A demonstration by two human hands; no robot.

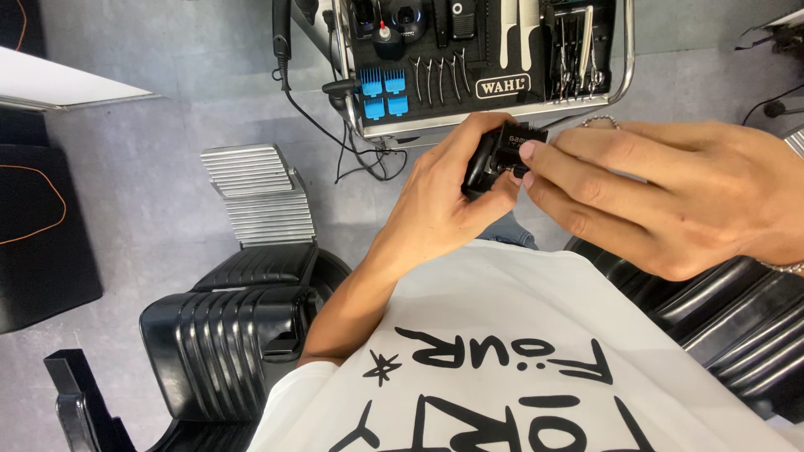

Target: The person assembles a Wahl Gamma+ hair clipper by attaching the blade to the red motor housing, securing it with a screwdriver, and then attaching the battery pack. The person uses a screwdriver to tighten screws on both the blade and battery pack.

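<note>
My left hand (pixel 435 197) grips a black hair clipper (pixel 494 159), held up in front of me. My right hand (pixel 670 192) comes in from the right, its thumb and forefinger pinching the clipper's head end. Most of the clipper's body is hidden inside my left palm. A ring shows on my right hand. My white printed shirt (pixel 519 351) fills the lower frame.
A metal tool tray (pixel 490 115) on a trolley holds blue clipper guards (pixel 383 90), combs, clips and scissors. A black corded tool (pixel 281 38) hangs at its left. A black barber chair (pixel 226 335) with a ribbed metal footrest (pixel 260 197) stands at lower left, another black seat (pixel 737 310) at right.
</note>
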